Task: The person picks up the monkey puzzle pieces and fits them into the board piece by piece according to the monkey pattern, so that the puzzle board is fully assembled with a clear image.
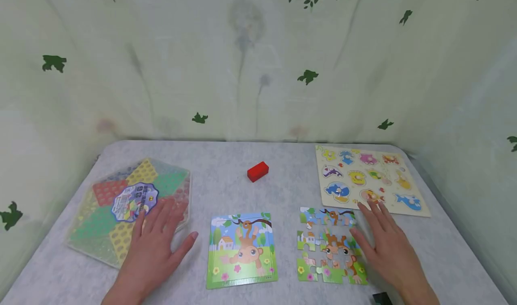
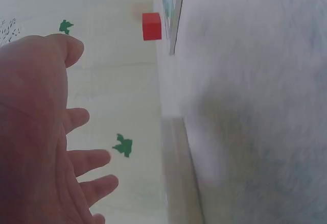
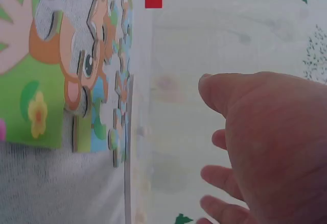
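**Both hands flat, nothing gripped**

Left hand (image 1: 151, 246): fingers spread, tips on the hexagonal multicoloured plastic peg board (image 1: 101, 224). Right hand (image 1: 387, 246): fingers apart (relaxed), thumb against the loose monkey jigsaw pieces (image 1: 329, 246). The framed monkey picture board (image 1: 241, 250) lies on the grey surface (image 1: 282, 179) between the thumbs.

The small rectangular block (image 1: 257, 171) is plain red. The hexagonal plastic game board (image 1: 101, 224) shows triangles of red, yellow and green around a blue-edged label. The square cardboard picture (image 1: 241, 250) and the jigsaw pieces (image 1: 329, 245) show a brown monkey on green grass under blue sky. The pale wooden peg board (image 1: 416, 208) carries blue, yellow and pink animals. The grey table (image 1: 282, 161) looks mottled.
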A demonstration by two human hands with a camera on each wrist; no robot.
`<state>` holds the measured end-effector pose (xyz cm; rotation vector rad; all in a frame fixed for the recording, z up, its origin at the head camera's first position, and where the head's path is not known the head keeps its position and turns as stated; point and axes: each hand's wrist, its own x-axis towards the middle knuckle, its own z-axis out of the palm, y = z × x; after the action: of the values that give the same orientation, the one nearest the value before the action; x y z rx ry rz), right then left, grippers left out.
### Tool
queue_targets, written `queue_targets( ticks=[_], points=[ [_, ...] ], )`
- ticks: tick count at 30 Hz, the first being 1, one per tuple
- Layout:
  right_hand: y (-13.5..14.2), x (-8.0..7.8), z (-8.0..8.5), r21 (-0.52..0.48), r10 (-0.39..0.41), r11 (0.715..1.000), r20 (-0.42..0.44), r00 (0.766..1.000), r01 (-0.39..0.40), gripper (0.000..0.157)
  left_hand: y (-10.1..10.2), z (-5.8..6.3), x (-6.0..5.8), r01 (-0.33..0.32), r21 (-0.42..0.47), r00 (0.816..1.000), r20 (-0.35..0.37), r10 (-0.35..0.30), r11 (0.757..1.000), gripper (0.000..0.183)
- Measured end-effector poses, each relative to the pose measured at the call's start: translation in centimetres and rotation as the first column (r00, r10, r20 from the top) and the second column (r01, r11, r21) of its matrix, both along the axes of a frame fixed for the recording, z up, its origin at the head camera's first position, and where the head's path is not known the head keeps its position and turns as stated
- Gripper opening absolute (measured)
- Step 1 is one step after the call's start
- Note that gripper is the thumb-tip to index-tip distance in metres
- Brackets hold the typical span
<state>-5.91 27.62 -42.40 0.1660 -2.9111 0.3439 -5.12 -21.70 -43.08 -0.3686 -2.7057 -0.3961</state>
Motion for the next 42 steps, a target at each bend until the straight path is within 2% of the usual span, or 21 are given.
queue_targets(
  ticks=[4, 6, 8, 12, 19, 26, 32, 37, 42],
  points=[
    [-0.4, 0.0, 0.0, -0.035, 0.025, 0.999, -0.050, 0.998, -0.027, 0.072, 0.5, -0.9, 0.0, 0.140, 0.001, 0.990, -0.022, -0.139, 0.990, 0.071],
    [-0.5, 0.0, 0.1, -0.054, 0.032, 0.998, -0.053, 0.998, -0.035, 0.070, 0.7, -1.4, 0.2, 0.208, -0.015, 0.978, 0.001, -0.208, 0.978, 0.071],
    [-0.7, -0.1, 0.2, -0.072, 0.039, 0.997, -0.040, 0.998, -0.042, 0.068, 0.8, -1.8, 0.5, 0.249, -0.027, 0.968, 0.042, -0.247, 0.968, 0.070],
    [-1.0, -0.5, 0.7, -0.088, 0.079, 0.993, -0.012, 0.997, -0.080, 0.063, 1.1, -2.0, 0.9, 0.264, -0.014, 0.958, 0.119, -0.261, 0.964, 0.065],
    [-1.2, -2.4, 2.1, -0.089, 0.211, 0.974, 0.033, 0.977, -0.207, 0.058, 1.6, -1.8, 0.8, 0.294, -0.019, 0.950, 0.117, -0.290, 0.956, 0.060],
    [-2.2, -5.1, 2.9, -0.094, 0.357, 0.932, 0.089, 0.930, -0.349, 0.056, 1.9, -2.1, 0.5, 0.330, -0.036, 0.939, 0.114, -0.325, 0.943, 0.062],
    [-3.5, -7.1, 4.5, -0.111, 0.454, 0.891, 0.204, 0.867, -0.441, 0.048, 2.1, -2.4, 0.0, 0.372, -0.039, 0.926, 0.077, -0.369, 0.927, 0.066],
    [-4.4, -8.2, 5.5, -0.182, 0.477, 0.879, 0.321, 0.818, -0.441, 0.048, 2.6, -2.5, -0.2, 0.398, -0.031, 0.916, 0.066, -0.395, 0.917, 0.068],
    [-4.9, -8.8, 4.9, -0.229, 0.489, 0.872, 0.364, 0.793, -0.433, 0.046, 2.9, -2.5, -0.6, 0.418, -0.040, 0.908, 0.059, -0.416, 0.907, 0.071]
  ],
)
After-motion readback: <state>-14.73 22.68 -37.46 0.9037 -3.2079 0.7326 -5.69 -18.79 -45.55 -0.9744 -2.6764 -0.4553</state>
